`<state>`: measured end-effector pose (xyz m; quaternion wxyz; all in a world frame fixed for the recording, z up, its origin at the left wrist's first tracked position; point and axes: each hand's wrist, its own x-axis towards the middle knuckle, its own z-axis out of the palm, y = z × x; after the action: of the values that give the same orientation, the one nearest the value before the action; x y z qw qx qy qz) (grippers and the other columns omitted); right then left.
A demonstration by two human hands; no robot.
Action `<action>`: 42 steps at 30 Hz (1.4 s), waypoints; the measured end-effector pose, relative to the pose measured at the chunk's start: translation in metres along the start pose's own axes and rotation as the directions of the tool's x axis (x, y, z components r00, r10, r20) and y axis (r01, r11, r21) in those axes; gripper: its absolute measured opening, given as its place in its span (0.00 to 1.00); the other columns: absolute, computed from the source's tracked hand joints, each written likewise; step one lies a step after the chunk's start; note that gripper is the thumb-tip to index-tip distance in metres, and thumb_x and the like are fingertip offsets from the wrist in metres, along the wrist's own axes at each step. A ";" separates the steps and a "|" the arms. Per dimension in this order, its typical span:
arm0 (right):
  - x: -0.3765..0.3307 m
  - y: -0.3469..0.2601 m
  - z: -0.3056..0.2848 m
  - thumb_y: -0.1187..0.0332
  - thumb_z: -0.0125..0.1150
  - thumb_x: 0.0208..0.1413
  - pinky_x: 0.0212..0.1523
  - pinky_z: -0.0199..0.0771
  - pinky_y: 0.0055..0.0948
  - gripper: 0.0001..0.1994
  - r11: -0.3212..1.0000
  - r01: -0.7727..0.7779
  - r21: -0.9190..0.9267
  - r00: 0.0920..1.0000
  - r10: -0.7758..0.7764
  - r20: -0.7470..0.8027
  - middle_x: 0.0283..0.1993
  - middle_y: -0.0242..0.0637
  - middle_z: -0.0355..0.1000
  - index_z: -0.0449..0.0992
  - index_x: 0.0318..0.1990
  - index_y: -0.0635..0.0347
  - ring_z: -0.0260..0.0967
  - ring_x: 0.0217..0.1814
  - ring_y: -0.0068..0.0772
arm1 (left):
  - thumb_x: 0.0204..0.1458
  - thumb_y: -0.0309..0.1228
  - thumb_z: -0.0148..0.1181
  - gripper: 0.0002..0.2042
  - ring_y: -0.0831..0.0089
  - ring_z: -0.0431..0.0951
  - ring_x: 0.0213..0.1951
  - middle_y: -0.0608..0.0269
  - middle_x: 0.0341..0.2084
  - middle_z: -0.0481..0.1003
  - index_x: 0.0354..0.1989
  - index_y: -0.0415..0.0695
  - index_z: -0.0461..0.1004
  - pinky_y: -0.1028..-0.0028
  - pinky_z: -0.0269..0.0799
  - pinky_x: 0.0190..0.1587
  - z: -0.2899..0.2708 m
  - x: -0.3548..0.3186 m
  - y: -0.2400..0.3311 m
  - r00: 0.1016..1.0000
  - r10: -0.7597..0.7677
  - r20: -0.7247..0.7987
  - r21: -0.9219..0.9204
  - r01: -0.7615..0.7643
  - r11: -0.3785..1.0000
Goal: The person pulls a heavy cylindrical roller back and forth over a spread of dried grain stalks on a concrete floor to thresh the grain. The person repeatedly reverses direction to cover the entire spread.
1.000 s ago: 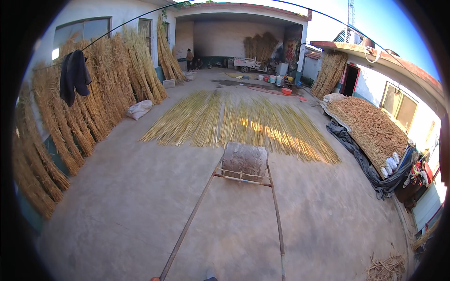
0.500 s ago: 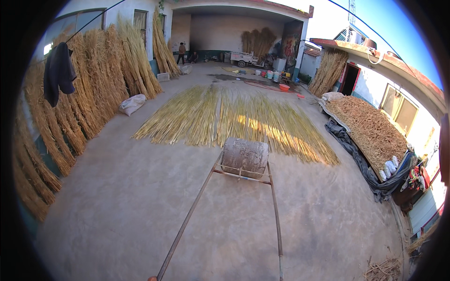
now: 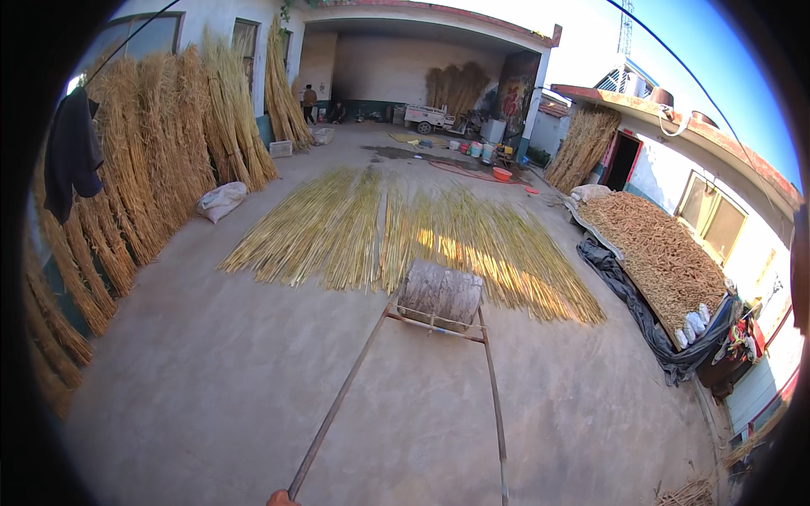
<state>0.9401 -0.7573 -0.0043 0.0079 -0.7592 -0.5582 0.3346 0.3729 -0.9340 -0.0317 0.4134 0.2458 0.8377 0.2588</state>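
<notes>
At the lower edge a bit of my left hand shows, closed around the end of a long thin pole. A second pole runs down on the right to the lower edge; my right hand is out of the picture. Both poles join a crossbar frame behind a grey, heavy-looking roller on the concrete. The roller's far side meets or overlaps the near ends of a wide layer of green-yellow stalks, spread side by side on the ground.
Tall bundles of dry stalks lean on the left wall, a white sack at their foot. On the right lies a raised heap of brownish crop beside dark sheeting. Far back are a white cart, buckets and two people.
The roller has moved forward to the near edge of the stalks. The view has shifted a little, and more of my left hand shows on the pole.
</notes>
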 end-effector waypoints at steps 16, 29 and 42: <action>0.121 -0.074 -0.038 0.49 0.33 0.57 0.46 0.64 0.49 0.28 1.000 -0.025 -0.006 1.000 0.025 0.003 0.47 0.60 0.64 0.66 0.46 0.68 0.61 0.50 0.61 | 0.41 0.35 0.56 0.23 0.60 0.72 0.38 0.48 0.36 0.70 0.46 0.36 0.65 0.63 0.71 0.34 0.027 0.157 0.091 0.991 -0.027 0.135 0.189 0.002 0.982; 0.296 -0.144 -0.086 0.49 0.33 0.57 0.43 0.64 0.52 0.26 0.992 -0.030 -0.119 0.998 0.023 -0.053 0.42 0.59 0.67 0.68 0.43 0.64 0.63 0.45 0.63 | 0.42 0.32 0.54 0.21 0.62 0.74 0.29 0.53 0.27 0.71 0.46 0.37 0.65 0.60 0.70 0.23 0.066 0.301 0.183 0.996 0.027 0.080 0.145 -0.038 0.989; 0.456 -0.247 -0.185 0.51 0.34 0.58 0.45 0.64 0.50 0.25 0.981 0.000 -0.196 0.997 -0.016 -0.077 0.43 0.58 0.67 0.68 0.43 0.66 0.63 0.46 0.61 | 0.42 0.32 0.56 0.19 0.67 0.70 0.21 0.58 0.22 0.70 0.42 0.36 0.66 0.66 0.68 0.20 0.117 0.415 0.342 0.995 0.061 0.074 0.022 -0.063 0.998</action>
<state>0.8979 -0.2083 0.0064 -0.0437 -0.7665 -0.5907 0.2483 0.3134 -0.3928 -0.1101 0.4326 0.2860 0.8170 0.2519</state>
